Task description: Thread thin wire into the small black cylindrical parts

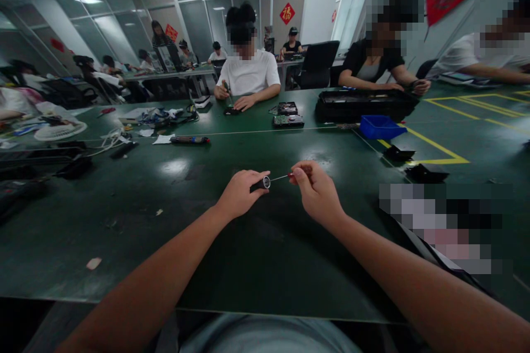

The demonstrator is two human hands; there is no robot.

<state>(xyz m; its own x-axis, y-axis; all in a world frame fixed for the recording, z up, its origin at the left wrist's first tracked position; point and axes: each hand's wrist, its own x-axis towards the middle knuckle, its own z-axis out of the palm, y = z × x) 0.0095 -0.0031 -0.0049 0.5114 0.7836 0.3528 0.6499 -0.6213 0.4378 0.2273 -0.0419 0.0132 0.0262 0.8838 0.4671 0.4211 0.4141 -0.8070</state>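
Observation:
Over the green tabletop, my left hand (240, 194) is closed around a short black cylinder (260, 184) with a bright ring at its end, which looks like a small flashlight. That ringed end faces right. My right hand (315, 190) pinches the red handle of a thin screwdriver (281, 177). Its metal shaft points left, and the tip reaches the ringed end of the cylinder. I cannot tell whether the tip is inside the ring or only touching it. Fingers hide most of the cylinder and of the handle.
A blue bin (381, 127) and a long black housing (366, 105) lie at the right back. Hard drives (289, 121) lie before a co-worker (250, 74) opposite. A dark tool (189, 140) and a white cable (108, 140) are at the left; black parts (426, 173) at the right.

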